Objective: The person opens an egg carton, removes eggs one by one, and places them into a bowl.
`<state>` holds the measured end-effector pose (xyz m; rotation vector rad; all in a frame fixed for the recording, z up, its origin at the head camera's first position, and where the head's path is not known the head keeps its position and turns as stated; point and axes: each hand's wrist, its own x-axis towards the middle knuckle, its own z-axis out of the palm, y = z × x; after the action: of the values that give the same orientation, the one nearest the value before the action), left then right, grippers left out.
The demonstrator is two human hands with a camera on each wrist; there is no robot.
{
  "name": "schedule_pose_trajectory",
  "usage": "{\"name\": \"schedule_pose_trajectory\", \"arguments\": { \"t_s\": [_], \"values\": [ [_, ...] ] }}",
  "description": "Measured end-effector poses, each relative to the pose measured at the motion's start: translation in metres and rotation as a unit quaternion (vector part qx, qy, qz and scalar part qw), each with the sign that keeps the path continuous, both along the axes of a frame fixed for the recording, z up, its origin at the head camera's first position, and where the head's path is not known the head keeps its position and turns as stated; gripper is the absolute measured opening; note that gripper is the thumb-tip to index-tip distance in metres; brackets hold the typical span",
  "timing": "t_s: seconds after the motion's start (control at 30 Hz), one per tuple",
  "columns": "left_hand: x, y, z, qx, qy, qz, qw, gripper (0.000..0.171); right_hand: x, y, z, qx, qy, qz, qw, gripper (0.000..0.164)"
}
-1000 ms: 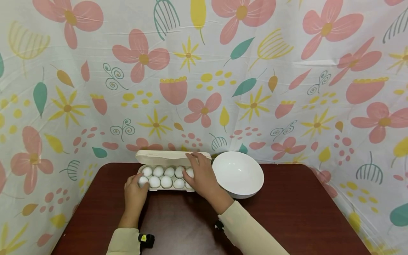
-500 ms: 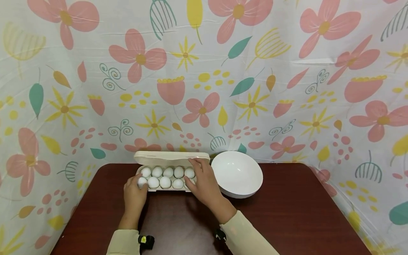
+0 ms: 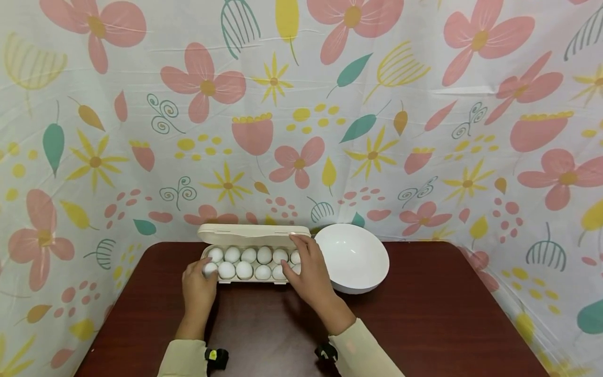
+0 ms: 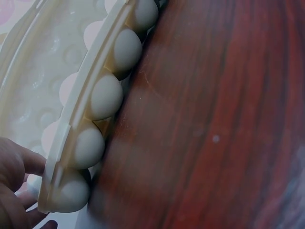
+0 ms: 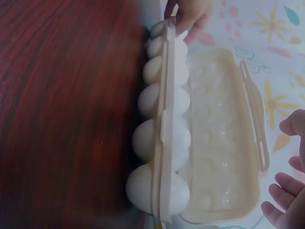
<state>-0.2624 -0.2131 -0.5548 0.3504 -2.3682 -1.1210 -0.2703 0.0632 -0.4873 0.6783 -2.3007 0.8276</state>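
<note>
An open cream egg carton (image 3: 252, 240) stands at the back of the table, its lid tipped back and two rows of white eggs (image 3: 244, 270) in its cups. My left hand (image 3: 198, 290) grips the carton's left end by the corner egg. In the left wrist view, fingers of the left hand (image 4: 14, 181) curl round that end of the tray. Over the carton's right end, my right hand (image 3: 311, 277) hovers and covers part of the last eggs. The right wrist view shows the right hand (image 5: 288, 191) with loosely spread fingers, holding nothing, beside the lid (image 5: 221, 143).
A large white bowl (image 3: 355, 256) stands just right of the carton, close behind my right hand. The dark red-brown table (image 3: 424, 314) ends at a flowered cloth (image 3: 301, 104) hanging right behind the carton and bowl.
My right hand has moved right along the carton, uncovering more eggs at that end. My left hand keeps its grip on the left end. The view has shifted slightly.
</note>
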Motion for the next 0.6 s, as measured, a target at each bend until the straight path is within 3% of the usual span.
{"name": "schedule_pose_trajectory", "arguments": {
  "t_s": [0.27, 0.6],
  "values": [
    [-0.001, 0.000, -0.001, 0.001, 0.045, 0.019, 0.9988, 0.034, -0.001, 0.005, -0.005, -0.021, -0.010, 0.003, 1.000, 0.061],
    [0.005, 0.007, 0.020, 0.030, 0.076, 0.019, 0.9965, 0.031, 0.001, 0.008, -0.005, -0.031, -0.018, 0.001, 0.999, 0.059]
  ]
}}
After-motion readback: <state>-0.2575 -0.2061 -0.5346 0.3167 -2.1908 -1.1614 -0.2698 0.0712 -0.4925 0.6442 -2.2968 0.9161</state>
